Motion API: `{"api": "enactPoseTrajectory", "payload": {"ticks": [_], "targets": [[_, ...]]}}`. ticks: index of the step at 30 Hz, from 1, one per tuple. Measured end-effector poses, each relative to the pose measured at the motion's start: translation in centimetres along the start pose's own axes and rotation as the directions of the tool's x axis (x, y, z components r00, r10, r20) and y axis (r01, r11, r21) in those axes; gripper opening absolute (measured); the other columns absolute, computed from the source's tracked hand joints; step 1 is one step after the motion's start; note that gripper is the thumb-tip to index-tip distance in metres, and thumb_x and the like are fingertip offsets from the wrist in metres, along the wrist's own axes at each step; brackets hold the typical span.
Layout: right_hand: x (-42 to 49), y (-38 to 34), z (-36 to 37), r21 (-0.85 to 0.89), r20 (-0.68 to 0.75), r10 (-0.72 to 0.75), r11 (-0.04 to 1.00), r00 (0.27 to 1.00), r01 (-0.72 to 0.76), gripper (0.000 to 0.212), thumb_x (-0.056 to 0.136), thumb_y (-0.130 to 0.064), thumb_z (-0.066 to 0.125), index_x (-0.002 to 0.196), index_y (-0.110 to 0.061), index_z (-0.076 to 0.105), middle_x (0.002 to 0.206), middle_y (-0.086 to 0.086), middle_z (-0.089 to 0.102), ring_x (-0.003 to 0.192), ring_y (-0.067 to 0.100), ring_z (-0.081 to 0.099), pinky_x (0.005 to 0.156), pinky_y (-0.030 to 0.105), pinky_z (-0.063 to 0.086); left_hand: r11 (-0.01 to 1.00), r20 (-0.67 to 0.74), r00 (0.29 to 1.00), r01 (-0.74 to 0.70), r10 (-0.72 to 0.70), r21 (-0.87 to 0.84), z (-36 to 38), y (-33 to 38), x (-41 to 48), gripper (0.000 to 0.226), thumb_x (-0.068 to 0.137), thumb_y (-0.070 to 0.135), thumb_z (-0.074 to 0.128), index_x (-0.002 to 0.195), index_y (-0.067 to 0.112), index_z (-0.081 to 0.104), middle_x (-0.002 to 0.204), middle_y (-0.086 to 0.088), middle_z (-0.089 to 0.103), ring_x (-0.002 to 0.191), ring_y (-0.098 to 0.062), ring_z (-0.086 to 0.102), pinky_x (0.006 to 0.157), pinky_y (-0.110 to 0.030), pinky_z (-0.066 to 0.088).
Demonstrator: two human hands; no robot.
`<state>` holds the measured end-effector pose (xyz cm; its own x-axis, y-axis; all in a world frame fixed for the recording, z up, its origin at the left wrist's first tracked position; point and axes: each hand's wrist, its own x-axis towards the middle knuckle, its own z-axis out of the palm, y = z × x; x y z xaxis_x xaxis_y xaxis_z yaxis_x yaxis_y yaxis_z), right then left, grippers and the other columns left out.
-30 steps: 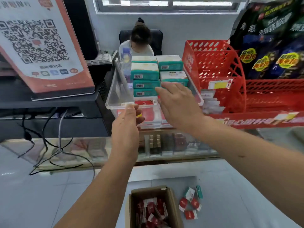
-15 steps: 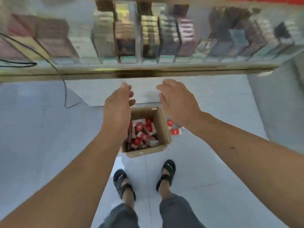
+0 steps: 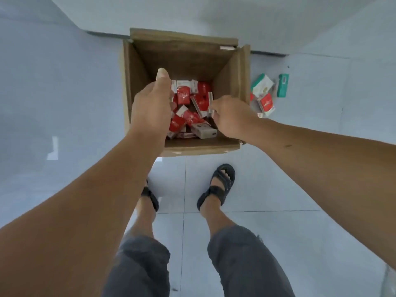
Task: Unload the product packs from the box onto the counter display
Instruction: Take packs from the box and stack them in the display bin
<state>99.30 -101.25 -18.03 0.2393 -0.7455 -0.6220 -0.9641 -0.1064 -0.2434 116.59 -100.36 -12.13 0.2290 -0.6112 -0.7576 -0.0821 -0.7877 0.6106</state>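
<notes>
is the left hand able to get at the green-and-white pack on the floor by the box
Probably not directly: the left hand is down in the box, and its right wall and the right hand stand between it and the green-and-white pack.

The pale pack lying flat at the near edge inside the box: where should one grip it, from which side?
Probably grip the pale pack across its long edges, coming from above: it lies flat, top face showing, and the box walls block sideways reach.

Nothing is legible: the printing on the red-and-white packs (image 3: 183,97) in the box (image 3: 182,50) and on the green packs (image 3: 282,85) beside its right wall is too blurred.
</notes>
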Motion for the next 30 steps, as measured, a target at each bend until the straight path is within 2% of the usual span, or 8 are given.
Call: {"api": "enactPoseTrajectory", "payload": {"ticks": [5,9,13,18,23,26,28,30], "targets": [[4.1,-0.2,4.2,0.010,0.104,0.023,1.000,0.994,-0.024,0.019,0.095,-0.025,0.058,0.106,-0.010,0.063,0.100,0.008,0.060,0.090,0.026,0.062,0.076,0.035,0.053,0.998,0.059,0.997,0.041,-0.043,0.039,1.4,-3.8,5.7,0.035,0.099,0.065,0.034,0.101,0.042,0.061,0.112,0.018,0.067,0.108,-0.009,0.064,0.105,-0.038,0.046],[8.4,0.3,7.4,-0.034,0.196,0.098,0.995,0.976,-0.093,0.029,0.094,-0.029,0.059,0.115,-0.011,0.064,0.115,0.015,0.064,0.103,0.032,0.062,0.079,0.032,0.047,0.997,0.065,0.996,0.065,-0.068,0.050,2.1,-5.8,9.6,0.047,0.099,0.066,0.035,0.124,0.037,0.062,0.120,0.014,0.067,0.108,-0.010,0.064,0.105,-0.042,0.047],[13.2,0.5,11.5,-0.106,0.363,0.145,0.988,0.920,-0.114,0.039,0.099,-0.036,0.051,0.130,-0.013,0.057,0.128,0.014,0.061,0.113,0.031,0.059,0.082,0.031,0.044,0.997,0.060,0.995,0.080,-0.081,0.024,2.8,-7.2,13.1,0.036,0.098,0.067,0.037,0.106,0.041,0.061,0.103,0.017,0.067,0.100,-0.006,0.065,0.099,-0.040,0.049],[17.3,2.1,17.0,-0.164,0.538,0.194,0.979,0.821,-0.124,0.060,0.091,-0.048,0.062,0.141,-0.018,0.046,0.138,0.010,0.053,0.120,0.029,0.055,0.098,0.036,0.047,0.995,0.043,0.996,0.083,-0.080,-0.063,4.0,-7.7,16.3,0.040,0.099,0.063,0.040,0.078,0.035,0.059,0.078,0.015,0.058,0.079,-0.004,0.060,0.076,-0.030,0.048],[18.6,2.8,18.8,-0.104,0.560,0.189,0.982,0.807,-0.158,0.058,0.090,-0.040,0.068,0.140,-0.020,0.046,0.135,0.007,0.055,0.114,0.025,0.058,0.095,0.037,0.050,0.995,0.057,0.997,0.057,-0.052,-0.088,4.5,-8.0,17.2,0.039,0.098,0.065,0.037,0.085,0.038,0.062,0.083,0.019,0.063,0.087,-0.001,0.064,0.081,-0.032,0.047],[17.6,2.2,16.0,-0.032,0.525,0.177,0.982,0.833,-0.188,0.064,0.088,-0.029,0.070,0.144,-0.017,0.041,0.137,0.009,0.052,0.118,0.026,0.055,0.090,0.032,0.049,0.987,0.058,0.995,0.087,-0.080,-0.137,4.4,-7.7,16.3,0.041,0.098,0.065,0.039,0.107,0.037,0.067,0.094,0.019,0.066,0.095,-0.002,0.064,0.090,-0.036,0.050],[16.3,1.8,13.5,0.090,0.450,0.150,0.973,0.880,-0.212,0.066,0.087,-0.025,0.070,0.145,-0.019,0.039,0.137,0.009,0.053,0.119,0.026,0.055,0.084,0.029,0.044,0.984,0.060,0.994,0.101,-0.093,-0.148,4.2,-6.9,15.0,0.046,0.098,0.065,0.039,0.122,0.035,0.065,0.097,0.018,0.068,0.095,-0.002,0.065,0.083,-0.032,0.049],[14.5,1.2,10.8,0.219,0.381,0.108,0.954,0.918,-0.203,0.062,0.087,-0.027,0.070,0.142,-0.023,0.042,0.129,0.003,0.057,0.117,0.024,0.055,0.081,0.027,0.040,0.984,0.058,0.994,0.098,-0.091,-0.147,3.8,-5.7,13.5,0.045,0.098,0.064,0.039,0.119,0.035,0.066,0.094,0.018,0.069,0.091,-0.001,0.066,0.073,-0.028,0.046]]}}
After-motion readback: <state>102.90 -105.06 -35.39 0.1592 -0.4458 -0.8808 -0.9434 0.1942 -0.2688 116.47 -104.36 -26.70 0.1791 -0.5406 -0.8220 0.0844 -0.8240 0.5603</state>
